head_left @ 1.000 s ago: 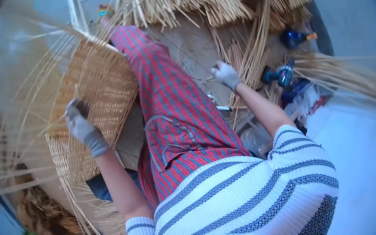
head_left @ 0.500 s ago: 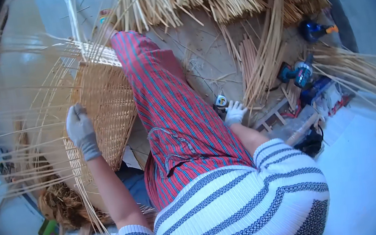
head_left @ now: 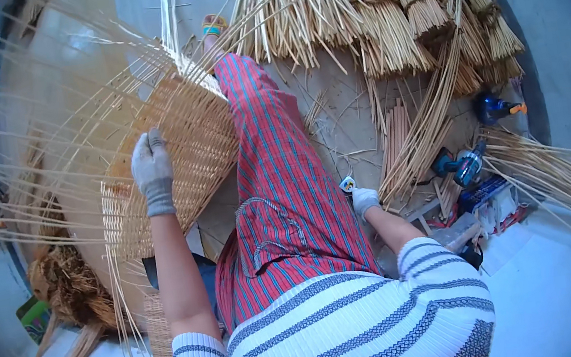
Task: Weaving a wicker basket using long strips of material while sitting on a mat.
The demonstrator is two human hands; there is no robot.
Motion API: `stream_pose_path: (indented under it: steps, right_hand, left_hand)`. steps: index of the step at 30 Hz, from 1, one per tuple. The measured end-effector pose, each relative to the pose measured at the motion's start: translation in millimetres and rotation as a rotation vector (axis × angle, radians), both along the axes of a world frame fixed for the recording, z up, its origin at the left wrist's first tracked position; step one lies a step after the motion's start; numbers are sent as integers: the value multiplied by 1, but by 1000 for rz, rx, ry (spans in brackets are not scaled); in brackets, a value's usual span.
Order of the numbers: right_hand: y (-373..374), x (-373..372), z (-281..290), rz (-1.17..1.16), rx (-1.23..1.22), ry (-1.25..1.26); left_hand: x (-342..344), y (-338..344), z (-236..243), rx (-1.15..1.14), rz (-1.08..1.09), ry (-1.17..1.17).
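A partly woven wicker basket (head_left: 198, 150) with long loose canes fanning out leans beside my striped-trousered leg, on the left. My left hand (head_left: 152, 171), in a grey-white glove, is closed at the basket's upper edge, its fingertips partly hidden. On the floor side of my right thigh is a small tape measure (head_left: 348, 184) with a white and yellow face. My right hand (head_left: 366, 201), gloved in white, has its fingers closed around the tape measure's near side.
Bundles of cut cane (head_left: 381, 26) stand at the back right. Loose canes (head_left: 431, 125), a teal cordless drill (head_left: 470, 166) and a blue-and-black tool (head_left: 494, 107) lie on the right. A brown fibre heap (head_left: 70, 282) sits at the left.
My right hand, spread beside the tape measure before, has closed on it. My left hand stays at the basket. The whole view has shifted, so most things appear further right and lower.
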State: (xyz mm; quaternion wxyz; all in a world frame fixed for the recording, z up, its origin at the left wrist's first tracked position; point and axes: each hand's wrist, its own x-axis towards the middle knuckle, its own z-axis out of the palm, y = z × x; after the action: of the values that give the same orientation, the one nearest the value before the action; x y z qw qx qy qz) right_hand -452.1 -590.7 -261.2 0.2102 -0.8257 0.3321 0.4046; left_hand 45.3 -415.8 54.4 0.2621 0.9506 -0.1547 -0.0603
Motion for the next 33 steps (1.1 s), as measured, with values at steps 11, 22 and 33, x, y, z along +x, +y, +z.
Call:
stream_pose_path:
  steps: [11, 22, 33]
  right_hand:
    - [-106, 56, 222, -670, 359, -905]
    - [-18, 145, 275, -231, 620, -836]
    - [-71, 214, 358, -674, 552, -1331]
  left_hand:
    - [-66, -37, -1, 64, -181, -196]
    - [-48, -83, 21, -260, -211, 86]
    - [-51, -79, -2, -493, -198, 122]
